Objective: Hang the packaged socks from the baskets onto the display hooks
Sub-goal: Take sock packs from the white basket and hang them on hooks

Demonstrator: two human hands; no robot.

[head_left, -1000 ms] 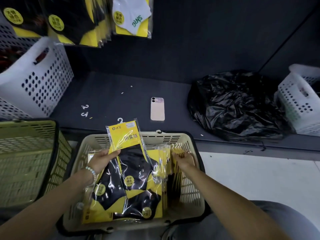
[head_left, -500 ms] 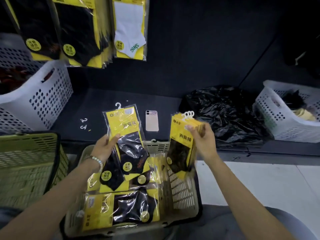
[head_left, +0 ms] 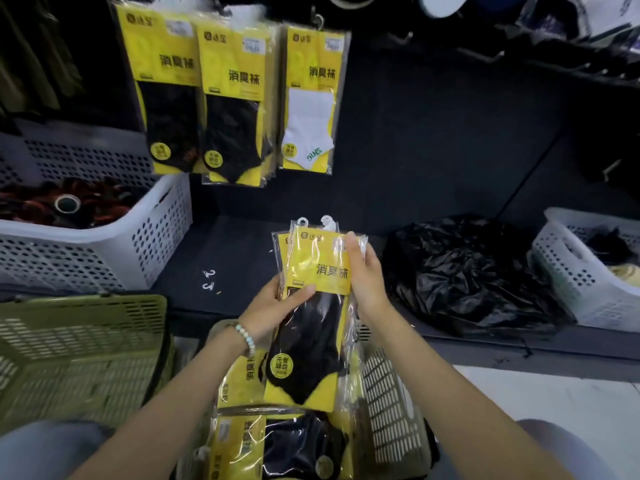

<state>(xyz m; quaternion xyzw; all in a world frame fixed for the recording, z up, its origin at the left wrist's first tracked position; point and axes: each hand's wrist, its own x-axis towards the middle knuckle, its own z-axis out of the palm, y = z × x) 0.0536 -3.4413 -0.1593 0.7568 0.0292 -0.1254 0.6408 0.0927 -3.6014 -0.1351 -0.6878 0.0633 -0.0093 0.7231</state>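
- Above the beige basket (head_left: 391,403), at the middle of view, a stack of sock packs (head_left: 318,268) stands upright, its white hanger tabs pointing to 12 o'clock.
- The left hand (head_left: 273,306) grips the stack from 9 o'clock, with the thumb laid across the front of the yellow card and the fingers behind. A bead bracelet (head_left: 246,337) sits on the wrist.
- The right hand (head_left: 365,282) holds the stack's 3 o'clock edge, fingers curled round the plastic up to the top corner.
- More flat packs (head_left: 277,445) of black socks lie in the beige basket, at 6 o'clock from the held stack.
- At 11 to 12 o'clock, hanging packs (head_left: 235,105) fill three rows on the dark wall: two of black socks, the rightmost of white.
- On the dark shelf (head_left: 235,258), loose white hooks (head_left: 209,278) lie at 9 o'clock from the stack, and a black plastic bag (head_left: 467,271) lies at 3 o'clock.
- A white basket (head_left: 104,244) stands at 9 o'clock, a green basket (head_left: 79,348) at 8 o'clock, and a second white basket (head_left: 581,282) at the far 3 o'clock edge.
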